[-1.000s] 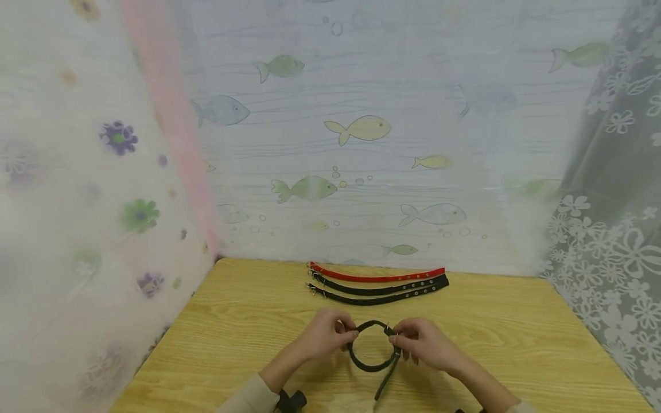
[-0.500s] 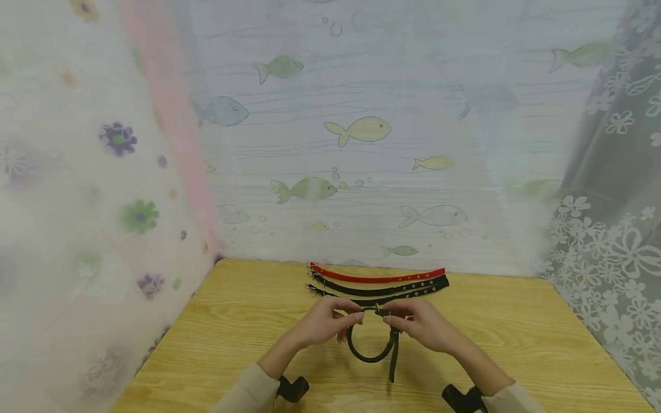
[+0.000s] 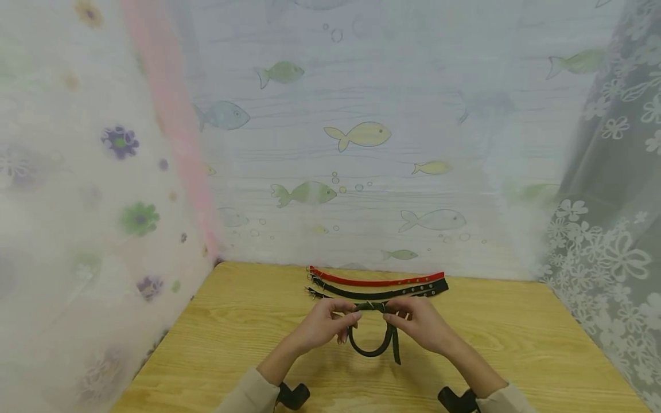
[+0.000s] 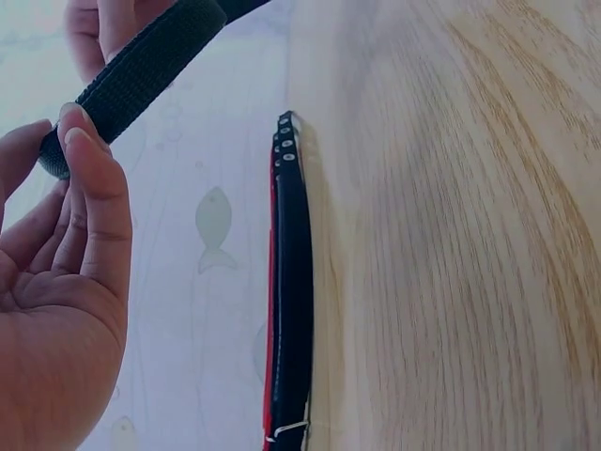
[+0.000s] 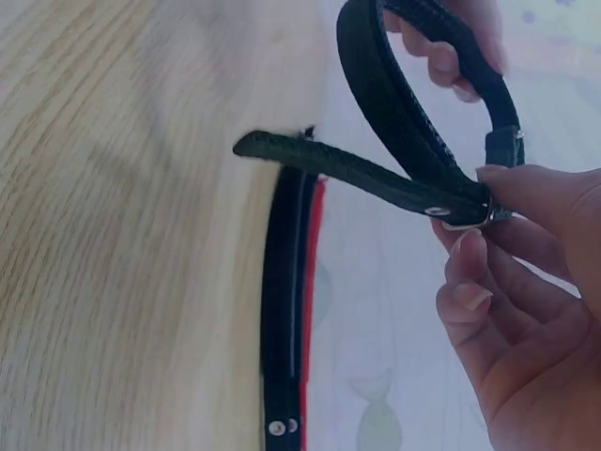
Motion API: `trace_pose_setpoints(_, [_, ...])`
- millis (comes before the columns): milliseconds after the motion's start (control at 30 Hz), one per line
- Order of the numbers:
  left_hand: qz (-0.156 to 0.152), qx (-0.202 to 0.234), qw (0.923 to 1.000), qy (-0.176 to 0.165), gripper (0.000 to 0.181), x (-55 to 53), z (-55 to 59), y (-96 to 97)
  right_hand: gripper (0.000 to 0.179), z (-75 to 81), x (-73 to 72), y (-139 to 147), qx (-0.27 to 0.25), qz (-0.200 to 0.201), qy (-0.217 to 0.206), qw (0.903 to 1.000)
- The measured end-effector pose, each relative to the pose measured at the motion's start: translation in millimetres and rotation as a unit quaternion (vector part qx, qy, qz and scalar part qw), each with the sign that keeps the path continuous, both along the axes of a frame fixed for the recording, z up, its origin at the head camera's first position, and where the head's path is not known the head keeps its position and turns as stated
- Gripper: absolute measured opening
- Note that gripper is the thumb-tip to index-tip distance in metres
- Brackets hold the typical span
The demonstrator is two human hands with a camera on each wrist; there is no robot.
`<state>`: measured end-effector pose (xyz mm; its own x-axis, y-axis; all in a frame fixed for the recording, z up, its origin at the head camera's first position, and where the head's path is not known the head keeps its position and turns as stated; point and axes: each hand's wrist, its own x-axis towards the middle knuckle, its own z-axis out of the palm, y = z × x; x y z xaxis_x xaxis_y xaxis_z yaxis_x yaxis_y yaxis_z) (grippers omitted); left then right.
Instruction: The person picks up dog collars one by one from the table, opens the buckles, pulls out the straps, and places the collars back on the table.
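Observation:
A dark green collar (image 3: 373, 354), fastened into a loop, is held up over the table between both hands. My left hand (image 3: 324, 326) pinches its upper left side between thumb and fingers; the left wrist view shows the woven inner face of the band (image 4: 155, 70). At the upper right, my right hand (image 3: 422, 326) grips the loop beside the metal buckle (image 5: 470, 224). From that buckle the strap's loose end (image 5: 315, 162) sticks out, hanging down in the head view. Behind the hands lie a red collar (image 3: 361, 281) and black collars (image 3: 369, 295) laid out straight, partly covered by the hands.
The wood-grain table (image 3: 232, 327) ends at a pale curtain (image 3: 356, 189) printed with fish. White sheeting with flowers (image 3: 139, 218) hangs on the left, lace (image 3: 604, 275) on the right. Black devices (image 3: 293, 396) sit at both wrists.
Both hands have moved up and away from the body with the collar, close to the row of collars. The loop has turned, bringing its ring to the top between the hands.

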<state>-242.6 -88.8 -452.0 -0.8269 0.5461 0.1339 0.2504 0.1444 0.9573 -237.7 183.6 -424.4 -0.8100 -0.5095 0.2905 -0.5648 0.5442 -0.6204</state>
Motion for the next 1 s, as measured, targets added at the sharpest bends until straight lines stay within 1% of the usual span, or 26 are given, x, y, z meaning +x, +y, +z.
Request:
trace_pose_setpoints(133, [0.001, 0.002, 1.0, -0.001, 0.032, 1.7, 1.8, 0.7, 0.019, -0.7, -0.6, -0.4, -0.006, 0.005, 0.016, 0.9998])
trace_pose_setpoints(300, [-0.004, -0.001, 1.0, 0.004, 0.023, 2.1, 4.4, 0.7, 0.021, 0.1, -1.0, -0.3, -0.01, 0.01, 0.022, 0.9997])
trace_pose_setpoints(433, [-0.012, -0.002, 0.9998, 0.013, 0.023, 1.2, 4.7, 0.5, 0.021, 1.2, -0.1, -0.5, -0.017, 0.016, 0.028, 0.9993])
trace_pose_setpoints(533, [-0.01, -0.004, 0.9996, 0.025, 0.027, 0.0, 3.5, 0.6, 0.019, 2.0, 0.3, -1.3, -0.027, 0.026, 0.032, 0.9988])
trace_pose_setpoints(600, [-0.008, -0.001, 0.9995, 0.032, 0.028, -1.1, 2.3, 1.0, 0.018, 2.7, 0.5, -2.2, -0.035, 0.033, 0.025, 0.9985])
trace_pose_setpoints(700, [-0.004, 0.007, 0.9988, 0.047, 0.026, -1.6, 1.5, 2.5, 0.019, 3.2, 1.0, -3.8, -0.046, 0.042, 0.0, 0.998])
trace_pose_setpoints(800, [-0.003, 0.013, 0.9971, 0.075, 0.033, -2.0, 0.3, 5.9, 0.019, 2.6, 1.7, -5.9, -0.058, 0.059, -0.025, 0.9963])
trace_pose_setpoints(867, [-0.003, 0.021, 0.9951, 0.097, 0.034, -2.1, -0.5, 8.5, 0.019, 1.3, 2.0, -7.9, -0.064, 0.076, -0.03, 0.9946])
trace_pose_setpoints(1000, [0.002, 0.05, 0.9895, 0.135, 0.026, -2.7, -3.1, 12.8, 0.019, -0.9, 2.4, -12.8, -0.076, 0.1, -0.023, 0.9919])
